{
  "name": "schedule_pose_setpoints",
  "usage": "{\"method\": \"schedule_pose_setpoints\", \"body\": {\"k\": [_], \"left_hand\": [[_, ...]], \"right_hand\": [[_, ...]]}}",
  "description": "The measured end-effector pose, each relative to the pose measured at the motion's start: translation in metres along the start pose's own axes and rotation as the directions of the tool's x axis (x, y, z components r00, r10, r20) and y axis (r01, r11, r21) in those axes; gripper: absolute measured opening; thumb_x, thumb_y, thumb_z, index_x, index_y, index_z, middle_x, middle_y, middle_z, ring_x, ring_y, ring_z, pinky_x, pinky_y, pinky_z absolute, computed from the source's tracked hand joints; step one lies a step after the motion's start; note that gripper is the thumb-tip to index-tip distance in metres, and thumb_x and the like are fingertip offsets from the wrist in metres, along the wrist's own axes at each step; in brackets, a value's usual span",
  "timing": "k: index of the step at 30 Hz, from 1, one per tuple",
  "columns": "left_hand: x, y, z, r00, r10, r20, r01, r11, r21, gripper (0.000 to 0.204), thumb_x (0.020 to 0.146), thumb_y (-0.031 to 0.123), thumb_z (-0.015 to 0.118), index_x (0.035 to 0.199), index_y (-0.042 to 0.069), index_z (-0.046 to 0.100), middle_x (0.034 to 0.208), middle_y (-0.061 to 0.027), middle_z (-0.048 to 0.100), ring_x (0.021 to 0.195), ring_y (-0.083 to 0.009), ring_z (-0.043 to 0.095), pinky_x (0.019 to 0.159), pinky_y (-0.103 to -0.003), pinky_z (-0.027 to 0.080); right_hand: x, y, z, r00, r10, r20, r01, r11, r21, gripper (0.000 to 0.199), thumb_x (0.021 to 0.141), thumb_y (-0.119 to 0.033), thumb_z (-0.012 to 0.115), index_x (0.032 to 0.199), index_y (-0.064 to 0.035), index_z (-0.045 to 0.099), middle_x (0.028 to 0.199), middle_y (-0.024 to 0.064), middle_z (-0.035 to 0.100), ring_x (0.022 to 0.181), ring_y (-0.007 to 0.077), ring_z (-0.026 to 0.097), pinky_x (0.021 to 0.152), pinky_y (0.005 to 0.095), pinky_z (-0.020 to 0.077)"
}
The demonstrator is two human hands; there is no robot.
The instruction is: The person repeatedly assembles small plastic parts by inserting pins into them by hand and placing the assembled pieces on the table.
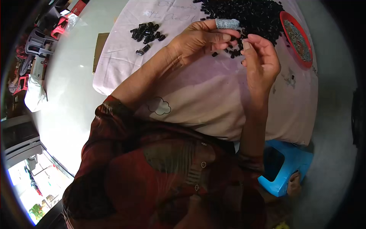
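My left hand (200, 38) hovers over the near edge of a big heap of small black plastic pieces (263, 17). A grey cloth finger cover (227, 23) wraps its index finger. Thumb and fingers are closed on a small black plastic piece (235, 34). Facing it from the right, my right hand (263, 61) is pinched, thumb against index finger; what it holds, if anything, is too small to make out. A smaller group of black cylindrical pieces (146, 32) lies to the left of my left hand.
A red round tray (283, 19) with many small metal parts sits right of the heap. Everything rests on a pale pink cloth (206, 95). A blue plastic stool (280, 187) stands at the lower right. Grey chairs (38, 42) and a white bag (34, 93) are on the left.
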State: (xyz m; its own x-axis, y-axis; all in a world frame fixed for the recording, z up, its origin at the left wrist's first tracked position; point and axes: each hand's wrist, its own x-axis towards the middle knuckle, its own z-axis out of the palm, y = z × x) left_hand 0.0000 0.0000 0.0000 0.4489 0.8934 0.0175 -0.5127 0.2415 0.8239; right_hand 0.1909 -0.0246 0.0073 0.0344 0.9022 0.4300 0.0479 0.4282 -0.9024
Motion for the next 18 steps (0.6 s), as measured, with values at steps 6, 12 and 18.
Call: {"method": "schedule_pose_setpoints", "body": {"k": [6, 12, 18], "left_hand": [[-0.007, 0.006, 0.000, 1.000, 0.020, -0.017, -0.021, 0.994, -0.105, 0.027, 0.090, -0.002, 0.066, 0.117, 0.000, 0.066, 0.114, -0.0100, 0.070, 0.100, -0.0162, 0.069, 0.091, -0.023, 0.057], [-0.012, 0.000, -0.001, 0.998, 0.050, -0.028, -0.054, 0.983, -0.176, 0.031, 0.088, -0.005, 0.067, 0.118, 0.003, 0.065, 0.114, -0.0087, 0.070, 0.099, -0.0147, 0.069, 0.092, -0.026, 0.057], [-0.015, 0.000, 0.003, 0.969, 0.248, -0.016, -0.241, 0.951, 0.196, 0.030, 0.086, -0.011, 0.065, 0.113, 0.003, 0.064, 0.109, -0.0108, 0.071, 0.094, -0.0161, 0.070, 0.087, -0.029, 0.059]], "right_hand": [[-0.009, -0.005, 0.008, 0.997, -0.073, 0.017, 0.072, 0.997, 0.024, 0.021, 0.090, 0.002, 0.069, 0.110, 0.0024, 0.064, 0.096, 0.0058, 0.067, 0.079, 0.0062, 0.061, 0.063, 0.0187, 0.0492], [-0.017, -0.007, 0.018, 0.984, -0.180, -0.013, 0.179, 0.983, -0.050, 0.021, 0.089, 0.003, 0.069, 0.110, 0.0043, 0.063, 0.097, 0.0069, 0.067, 0.084, 0.0065, 0.060, 0.073, 0.0180, 0.0500], [-0.017, -0.011, 0.013, 0.990, -0.139, -0.005, 0.139, 0.989, -0.053, 0.020, 0.090, 0.004, 0.067, 0.109, 0.0046, 0.063, 0.098, 0.0072, 0.067, 0.085, 0.0069, 0.060, 0.074, 0.0182, 0.0491]]}}
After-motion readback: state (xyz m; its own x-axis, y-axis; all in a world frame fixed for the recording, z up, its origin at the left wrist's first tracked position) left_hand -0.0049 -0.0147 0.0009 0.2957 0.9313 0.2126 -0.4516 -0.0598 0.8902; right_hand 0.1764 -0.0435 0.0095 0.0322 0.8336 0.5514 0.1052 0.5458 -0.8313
